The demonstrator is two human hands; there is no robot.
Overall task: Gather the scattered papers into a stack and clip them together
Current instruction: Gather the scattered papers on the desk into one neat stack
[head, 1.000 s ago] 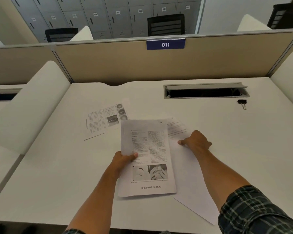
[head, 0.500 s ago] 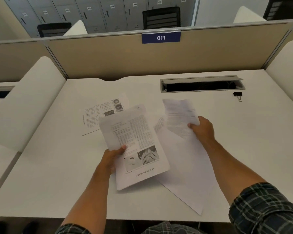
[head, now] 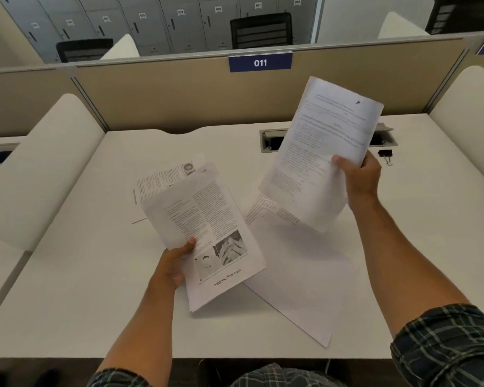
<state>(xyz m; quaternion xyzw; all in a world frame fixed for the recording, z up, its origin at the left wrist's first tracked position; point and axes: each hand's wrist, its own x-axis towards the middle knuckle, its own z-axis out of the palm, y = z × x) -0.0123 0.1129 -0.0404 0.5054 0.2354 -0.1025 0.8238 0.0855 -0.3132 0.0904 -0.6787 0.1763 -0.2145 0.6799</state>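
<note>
Papers were split between both hands and the desk [head: 67, 289]. The left hand [head: 170, 268] gripped a printed sheaf [head: 207, 233] at its lower left edge, thumb on top, the pages tilted with their top toward eleven o'clock and lifted off the desk. The right hand [head: 359, 177] pinched a second sheet [head: 324, 141] near its right edge, thumb on the front, holding it raised and nearly upright at about one o'clock, so that it covered part of the cable slot [head: 268, 141] at the back of the desk. A blank-looking sheet [head: 296, 275] lay flat on the desk between the forearms, running toward five o'clock, its upper part under the lifted pages. Another printed page [head: 162, 180] lay flat at about eleven o'clock, partly hidden behind the left hand's sheaf. A black binder clip [head: 385, 154] sat on the desk at about two o'clock, just beside the slot and near the right hand, touching neither. A blue sign [head: 260, 62] reading 011 hung on the divider [head: 151, 93] at twelve o'clock.
</note>
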